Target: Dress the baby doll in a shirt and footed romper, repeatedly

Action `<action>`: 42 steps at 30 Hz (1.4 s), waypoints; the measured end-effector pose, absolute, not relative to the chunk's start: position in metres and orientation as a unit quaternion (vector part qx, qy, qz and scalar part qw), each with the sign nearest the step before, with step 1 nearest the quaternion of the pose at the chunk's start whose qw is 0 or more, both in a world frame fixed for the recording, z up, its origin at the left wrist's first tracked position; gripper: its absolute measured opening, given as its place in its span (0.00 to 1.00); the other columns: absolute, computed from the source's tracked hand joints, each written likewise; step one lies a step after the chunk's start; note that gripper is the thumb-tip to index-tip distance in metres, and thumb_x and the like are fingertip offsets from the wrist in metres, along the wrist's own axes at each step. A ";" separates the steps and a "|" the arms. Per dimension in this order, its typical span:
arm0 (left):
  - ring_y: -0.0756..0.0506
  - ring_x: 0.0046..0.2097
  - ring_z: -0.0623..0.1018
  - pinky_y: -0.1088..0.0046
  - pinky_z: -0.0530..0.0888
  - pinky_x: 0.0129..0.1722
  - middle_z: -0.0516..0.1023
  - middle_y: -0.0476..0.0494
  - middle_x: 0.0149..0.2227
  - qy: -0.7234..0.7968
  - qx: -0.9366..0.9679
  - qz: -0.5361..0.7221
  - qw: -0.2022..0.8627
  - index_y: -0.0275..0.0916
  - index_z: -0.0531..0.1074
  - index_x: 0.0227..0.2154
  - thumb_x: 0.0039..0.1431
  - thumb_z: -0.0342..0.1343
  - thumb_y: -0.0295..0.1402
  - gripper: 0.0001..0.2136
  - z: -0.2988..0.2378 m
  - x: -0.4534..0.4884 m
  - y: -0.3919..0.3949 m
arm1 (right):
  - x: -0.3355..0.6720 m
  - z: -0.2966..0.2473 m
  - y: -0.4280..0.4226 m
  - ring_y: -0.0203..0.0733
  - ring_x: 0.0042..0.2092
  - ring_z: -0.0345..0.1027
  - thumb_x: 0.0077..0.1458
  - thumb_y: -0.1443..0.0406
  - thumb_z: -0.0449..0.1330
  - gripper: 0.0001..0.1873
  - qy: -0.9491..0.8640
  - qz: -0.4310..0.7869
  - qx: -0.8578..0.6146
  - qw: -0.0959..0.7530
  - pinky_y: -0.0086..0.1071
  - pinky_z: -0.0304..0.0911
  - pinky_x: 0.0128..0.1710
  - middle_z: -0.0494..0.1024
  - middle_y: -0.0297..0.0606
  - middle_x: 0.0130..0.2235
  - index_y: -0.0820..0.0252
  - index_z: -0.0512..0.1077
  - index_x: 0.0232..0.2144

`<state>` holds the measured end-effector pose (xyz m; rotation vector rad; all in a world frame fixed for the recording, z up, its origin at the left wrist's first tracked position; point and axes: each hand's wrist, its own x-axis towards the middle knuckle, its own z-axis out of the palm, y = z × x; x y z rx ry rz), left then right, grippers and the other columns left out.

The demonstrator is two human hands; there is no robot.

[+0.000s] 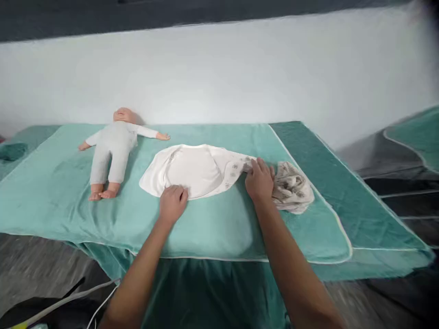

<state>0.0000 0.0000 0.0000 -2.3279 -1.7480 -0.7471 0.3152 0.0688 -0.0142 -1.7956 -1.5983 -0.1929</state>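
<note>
A white baby top [195, 171] with a grey-printed part on its right lies spread flat on a green cloth [212, 228]. At its lower left edge, my left hand [173, 201] has its fingers curled onto the fabric. My right hand [260, 180] pinches the narrow printed end of the top, which looks like a sleeve. Just right of that hand is a crumpled, patterned pale cloth [293, 188]; its kind cannot be made out. To the left, a baby doll [115, 144] in a white outfit lies on its back, arms spread.
A white wall [219, 77] stands behind the padded table. A darker green cover [356, 201] shows at the right end. Cables [73, 297] hang at the lower left, and a dark metal rack [411, 201] stands at the right.
</note>
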 end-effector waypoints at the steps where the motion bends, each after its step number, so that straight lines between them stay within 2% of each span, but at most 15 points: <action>1: 0.45 0.35 0.75 0.66 0.64 0.38 0.77 0.46 0.28 -0.579 -0.773 -0.250 0.067 0.40 0.70 0.25 0.71 0.49 0.34 0.16 0.000 0.000 -0.001 | 0.309 -0.012 0.065 0.60 0.64 0.64 0.63 0.69 0.49 0.23 -0.645 -0.070 -0.660 0.379 0.61 0.57 0.64 0.71 0.59 0.63 0.67 0.72 0.58; 4: 0.45 0.35 0.75 0.66 0.64 0.38 0.77 0.45 0.28 -0.576 -0.773 -0.257 0.064 0.40 0.70 0.25 0.71 0.49 0.34 0.16 0.000 0.000 -0.003 | 0.284 -0.006 0.051 0.53 0.64 0.64 0.66 0.63 0.52 0.23 -0.718 -0.057 -0.570 0.396 0.52 0.61 0.64 0.72 0.54 0.63 0.63 0.69 0.60; 7: 0.45 0.34 0.74 0.66 0.63 0.36 0.76 0.46 0.27 -0.576 -0.770 -0.268 0.060 0.40 0.69 0.25 0.72 0.49 0.35 0.17 0.000 0.001 -0.003 | 0.253 -0.004 0.034 0.52 0.66 0.62 0.67 0.57 0.56 0.22 -0.794 -0.049 -0.506 0.334 0.53 0.53 0.68 0.73 0.48 0.62 0.59 0.70 0.59; 10: 0.45 0.34 0.74 0.66 0.62 0.36 0.76 0.46 0.27 -0.580 -0.767 -0.271 0.053 0.40 0.70 0.25 0.72 0.49 0.35 0.16 0.001 0.001 -0.003 | 0.235 -0.003 0.023 0.52 0.66 0.63 0.68 0.58 0.55 0.13 -0.798 -0.060 -0.519 0.300 0.56 0.46 0.71 0.78 0.42 0.57 0.56 0.77 0.45; 12: 0.45 0.34 0.74 0.66 0.63 0.37 0.76 0.46 0.28 -0.581 -0.766 -0.271 0.045 0.40 0.70 0.26 0.72 0.49 0.35 0.16 0.001 0.000 -0.004 | 0.234 -0.001 0.020 0.53 0.64 0.65 0.67 0.60 0.55 0.13 -0.763 -0.075 -0.560 0.314 0.55 0.49 0.69 0.80 0.42 0.54 0.57 0.77 0.35; 14: 0.45 0.34 0.74 0.66 0.63 0.37 0.76 0.46 0.28 -0.581 -0.767 -0.272 0.038 0.40 0.70 0.26 0.72 0.49 0.35 0.16 0.001 -0.001 -0.004 | 0.239 0.001 0.018 0.53 0.61 0.66 0.66 0.61 0.56 0.14 -0.726 -0.092 -0.595 0.333 0.52 0.54 0.66 0.80 0.44 0.53 0.58 0.75 0.29; 18: 0.45 0.34 0.74 0.66 0.62 0.37 0.76 0.46 0.28 -0.580 -0.765 -0.279 0.036 0.40 0.70 0.26 0.71 0.49 0.35 0.16 0.001 -0.002 -0.004 | 0.247 -0.001 0.004 0.53 0.57 0.69 0.63 0.63 0.58 0.15 -0.673 -0.110 -0.635 0.363 0.49 0.61 0.60 0.79 0.45 0.54 0.57 0.73 0.24; 21: 0.45 0.34 0.73 0.66 0.62 0.36 0.76 0.46 0.27 -0.579 -0.763 -0.285 0.036 0.40 0.69 0.25 0.72 0.49 0.35 0.16 0.000 -0.003 -0.004 | 0.250 -0.007 -0.008 0.53 0.55 0.70 0.61 0.64 0.58 0.14 -0.641 -0.088 -0.662 0.377 0.48 0.63 0.57 0.77 0.44 0.57 0.57 0.69 0.22; 23: 0.45 0.34 0.73 0.66 0.62 0.36 0.75 0.46 0.27 -0.578 -0.763 -0.287 0.035 0.40 0.69 0.25 0.72 0.49 0.35 0.16 -0.001 -0.003 -0.003 | 0.252 -0.011 -0.013 0.52 0.54 0.70 0.58 0.65 0.59 0.12 -0.617 -0.060 -0.683 0.386 0.47 0.63 0.55 0.77 0.46 0.57 0.57 0.66 0.22; 26: 0.45 0.34 0.73 0.66 0.63 0.37 0.75 0.47 0.27 -0.575 -0.764 -0.290 0.036 0.40 0.69 0.25 0.72 0.49 0.35 0.16 -0.002 -0.003 -0.003 | 0.257 -0.015 -0.014 0.50 0.46 0.72 0.52 0.65 0.59 0.03 -0.554 -0.005 -0.727 0.406 0.44 0.64 0.48 0.79 0.47 0.47 0.57 0.68 0.31; 29: 0.45 0.34 0.73 0.66 0.63 0.36 0.75 0.47 0.27 -0.573 -0.764 -0.294 0.037 0.41 0.69 0.25 0.71 0.49 0.35 0.16 -0.002 -0.003 -0.003 | 0.262 -0.016 -0.011 0.44 0.36 0.69 0.50 0.64 0.58 0.19 -0.494 0.047 -0.752 0.434 0.40 0.63 0.42 0.77 0.41 0.40 0.60 0.69 0.46; 32: 0.45 0.33 0.73 0.66 0.62 0.36 0.75 0.47 0.27 -0.571 -0.764 -0.298 0.034 0.41 0.68 0.24 0.71 0.49 0.35 0.16 -0.001 -0.004 -0.004 | 0.269 -0.015 -0.007 0.41 0.33 0.65 0.52 0.64 0.54 0.25 -0.451 0.053 -0.754 0.475 0.39 0.62 0.41 0.73 0.39 0.40 0.62 0.67 0.53; 35: 0.45 0.33 0.73 0.66 0.62 0.36 0.75 0.46 0.27 -0.565 -0.766 -0.305 0.031 0.41 0.68 0.24 0.71 0.50 0.34 0.16 -0.002 -0.005 -0.003 | 0.278 -0.014 -0.003 0.43 0.36 0.65 0.50 0.65 0.54 0.25 -0.436 0.023 -0.762 0.478 0.41 0.63 0.44 0.72 0.42 0.42 0.63 0.68 0.52; 39: 0.45 0.32 0.72 0.66 0.62 0.35 0.73 0.47 0.26 -0.557 -0.765 -0.323 0.029 0.41 0.67 0.24 0.70 0.50 0.34 0.16 -0.004 -0.003 -0.004 | 0.283 -0.014 0.002 0.49 0.43 0.66 0.50 0.64 0.56 0.21 -0.471 0.011 -0.770 0.430 0.46 0.64 0.48 0.72 0.47 0.47 0.59 0.70 0.48; 42: 0.46 0.32 0.71 0.67 0.64 0.35 0.71 0.48 0.25 -0.546 -0.747 -0.378 0.019 0.41 0.66 0.24 0.71 0.49 0.34 0.16 -0.004 -0.004 -0.006 | 0.278 -0.013 0.002 0.55 0.53 0.66 0.52 0.66 0.56 0.18 -0.525 -0.035 -0.731 0.434 0.52 0.63 0.55 0.72 0.53 0.51 0.61 0.71 0.46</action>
